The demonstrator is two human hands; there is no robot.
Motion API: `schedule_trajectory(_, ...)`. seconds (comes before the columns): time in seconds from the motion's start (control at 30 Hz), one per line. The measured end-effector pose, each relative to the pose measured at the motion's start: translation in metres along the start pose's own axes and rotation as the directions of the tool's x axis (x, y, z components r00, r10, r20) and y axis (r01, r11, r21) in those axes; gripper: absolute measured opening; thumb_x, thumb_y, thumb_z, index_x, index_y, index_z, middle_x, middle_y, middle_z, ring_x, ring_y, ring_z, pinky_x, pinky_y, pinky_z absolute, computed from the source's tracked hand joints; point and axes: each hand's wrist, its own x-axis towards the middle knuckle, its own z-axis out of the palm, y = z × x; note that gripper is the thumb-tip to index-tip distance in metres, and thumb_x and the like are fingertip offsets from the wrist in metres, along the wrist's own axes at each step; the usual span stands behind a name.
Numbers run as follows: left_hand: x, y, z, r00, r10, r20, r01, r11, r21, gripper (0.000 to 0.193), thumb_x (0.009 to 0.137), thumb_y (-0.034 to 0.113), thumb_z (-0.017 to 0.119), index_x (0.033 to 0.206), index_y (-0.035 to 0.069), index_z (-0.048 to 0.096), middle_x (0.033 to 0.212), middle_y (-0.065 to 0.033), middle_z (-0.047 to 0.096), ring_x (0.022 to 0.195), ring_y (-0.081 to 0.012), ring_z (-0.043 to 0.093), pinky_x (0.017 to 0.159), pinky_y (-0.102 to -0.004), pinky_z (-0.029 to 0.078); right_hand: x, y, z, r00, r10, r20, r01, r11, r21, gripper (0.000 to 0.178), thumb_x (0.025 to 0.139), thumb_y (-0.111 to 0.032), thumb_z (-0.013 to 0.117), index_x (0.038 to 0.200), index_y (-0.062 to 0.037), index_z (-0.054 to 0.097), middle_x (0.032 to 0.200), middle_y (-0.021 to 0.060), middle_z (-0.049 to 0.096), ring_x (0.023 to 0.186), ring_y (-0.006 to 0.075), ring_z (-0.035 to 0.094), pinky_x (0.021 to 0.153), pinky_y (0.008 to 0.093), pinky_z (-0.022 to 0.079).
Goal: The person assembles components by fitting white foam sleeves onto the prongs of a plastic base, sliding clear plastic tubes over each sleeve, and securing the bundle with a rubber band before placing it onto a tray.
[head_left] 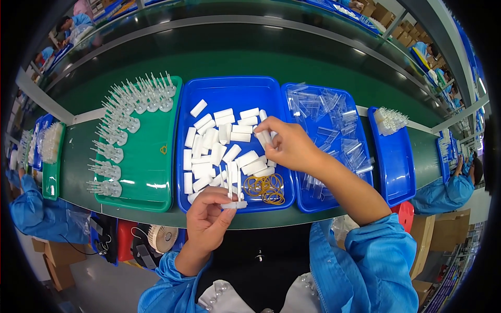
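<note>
My left hand (209,216) is closed on a white plastic piece (234,204) with a flat base and upright prongs, held over the near edge of the middle blue tray (229,86). White blocks (241,133), short and rounded, lie scattered in that tray. My right hand (287,143) pinches a whitish piece (264,136) above the tray's right side; the fingers partly cover it, so I cannot tell if it is one of the blocks. Tan rubber bands (265,188) lie in a heap in the tray's near right corner.
At left, a green tray (148,172) carries rows of white pronged pieces (125,120) and one rubber band. A blue tray (292,208) of clear plastic tubes (329,109) stands right. Farther right, another blue tray (399,172) holds a white pronged cluster. Co-workers in blue sit on both sides.
</note>
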Motion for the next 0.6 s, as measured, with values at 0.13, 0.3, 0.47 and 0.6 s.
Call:
schedule_trajectory(0.13,0.002,-0.002,0.006,0.997,-0.027,0.069,0.036,0.992,-0.124,0.021,0.082,-0.007,0.056,0.099,0.002,0.048,0.104,-0.0165,0.053,0.095,-0.0212,0.057,0.084,-0.0331,0.046,-0.028,-0.013,0.000,0.989,0.127,-0.080,-0.074,0.879,0.471,0.028,0.077,-0.003,0.060,0.105,-0.0046,0.052,0.092,0.0146,0.063,0.065,0.0142,0.065,0.055,0.0238,0.049)
schedule_trajectory(0.3,0.004,-0.002,0.014,0.984,-0.083,0.157,0.120,0.961,-0.249,0.021,0.082,-0.008,0.054,0.098,0.002,0.046,0.106,-0.0173,0.052,0.097,-0.0221,0.057,0.085,-0.0347,0.047,-0.060,-0.022,0.003,0.978,0.195,-0.074,-0.065,0.622,0.780,0.030,0.084,0.004,0.048,0.113,-0.0026,0.046,0.095,0.0139,0.064,0.065,0.0080,0.058,0.058,0.0198,0.047)
schedule_trajectory(0.47,0.003,-0.004,0.020,0.960,-0.148,0.236,0.198,0.959,-0.203,0.020,0.082,-0.009,0.054,0.097,0.002,0.048,0.106,-0.0173,0.051,0.098,-0.0219,0.056,0.086,-0.0342,0.048,-0.076,-0.012,0.007,0.969,0.233,-0.086,-0.058,0.551,0.832,0.031,0.082,0.007,0.045,0.112,-0.0018,0.046,0.094,0.0136,0.063,0.061,0.0080,0.057,0.054,0.0196,0.046)
schedule_trajectory(0.6,0.005,-0.005,0.027,0.942,-0.155,0.299,0.215,0.960,-0.182,0.018,0.081,-0.009,0.055,0.095,0.002,0.051,0.106,-0.0161,0.051,0.099,-0.0219,0.056,0.087,-0.0336,0.048,-0.080,-0.013,0.010,0.948,0.289,-0.132,-0.041,0.524,0.851,0.025,0.082,0.007,0.051,0.105,-0.0003,0.048,0.084,0.0127,0.063,0.058,0.0087,0.058,0.047,0.0187,0.045)
